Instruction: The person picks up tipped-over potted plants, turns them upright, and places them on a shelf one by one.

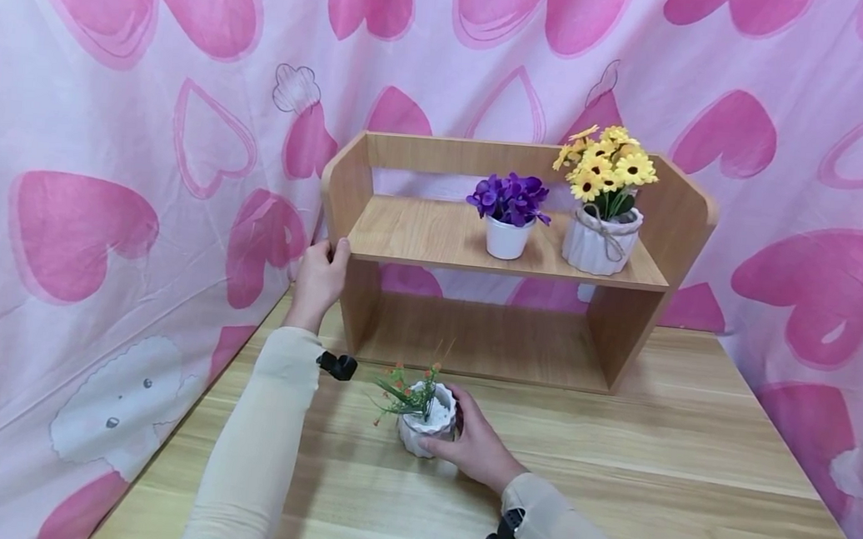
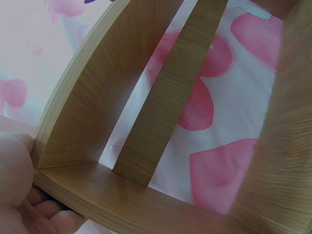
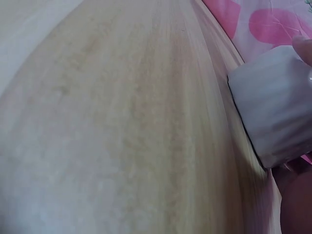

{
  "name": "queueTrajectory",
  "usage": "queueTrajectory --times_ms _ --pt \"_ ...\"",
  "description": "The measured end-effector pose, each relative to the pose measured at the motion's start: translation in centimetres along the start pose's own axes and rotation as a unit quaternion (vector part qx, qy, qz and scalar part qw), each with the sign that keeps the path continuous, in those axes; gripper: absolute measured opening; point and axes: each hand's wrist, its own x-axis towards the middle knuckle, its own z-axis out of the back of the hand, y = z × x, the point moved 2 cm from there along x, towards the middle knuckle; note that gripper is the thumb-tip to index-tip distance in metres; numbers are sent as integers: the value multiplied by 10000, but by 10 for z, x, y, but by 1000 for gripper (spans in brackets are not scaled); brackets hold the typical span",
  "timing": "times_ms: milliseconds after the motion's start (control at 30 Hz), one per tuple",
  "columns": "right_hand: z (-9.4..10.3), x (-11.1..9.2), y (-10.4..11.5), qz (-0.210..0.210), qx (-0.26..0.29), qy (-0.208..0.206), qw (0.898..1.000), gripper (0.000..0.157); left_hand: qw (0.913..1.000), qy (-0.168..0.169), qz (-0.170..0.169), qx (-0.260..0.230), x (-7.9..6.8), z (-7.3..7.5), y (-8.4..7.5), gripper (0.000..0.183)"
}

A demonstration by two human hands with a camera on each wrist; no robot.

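A two-tier wooden shelf (image 1: 434,228) stands on the table. My left hand (image 1: 318,282) grips the front edge of its left side panel, at the height of the upper board; in the left wrist view the thumb and curled fingers hold that panel edge (image 2: 63,195). In front of the shelf, my right hand (image 1: 483,444) holds a white ribbed flowerpot (image 1: 414,437) by its right side, thumb at the front. Green sprigs with small orange flowers (image 1: 407,397) lean left out of this pot. In the right wrist view the pot (image 3: 270,107) is close to the tabletop.
On the upper board stand a white pot of purple flowers (image 1: 507,237) and, right of it, a larger white pot of yellow daisies (image 1: 600,244) tied with twine. Behind hangs a pink heart-patterned cloth (image 1: 147,141). The wooden table (image 1: 703,472) extends to the right.
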Motion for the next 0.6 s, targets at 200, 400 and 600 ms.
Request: queueTrajectory --times_ms 200,400,600 --pt "-2 2 0 -22 -107 -90 9999 100 10000 -18 -20 -3 1 -1 0 46" --pt "-4 3 -3 -40 -136 -152 9998 95 10000 -17 -34 -8 1 -2 1 45" --pt "-6 4 -4 -104 -165 -292 9994 91 10000 -18 2 26 1 0 1 46"
